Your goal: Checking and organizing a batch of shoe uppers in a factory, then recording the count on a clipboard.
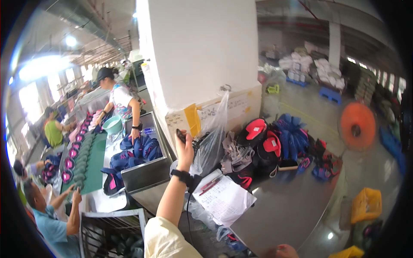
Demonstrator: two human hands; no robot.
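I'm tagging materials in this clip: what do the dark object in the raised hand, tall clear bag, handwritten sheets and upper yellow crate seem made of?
Dark object: perhaps hard plastic, smooth-looking, but too small to be sure.
Clear bag: thin plastic film, see-through and creased.
Sheets: paper, matte white and pen-marked.
Yellow crate: probably moulded plastic, stiff-walled and evenly coloured.

bare tabletop (290, 210): passable | pillar (200, 51): blocks ahead | piled goods (272, 144): gaps uncertain
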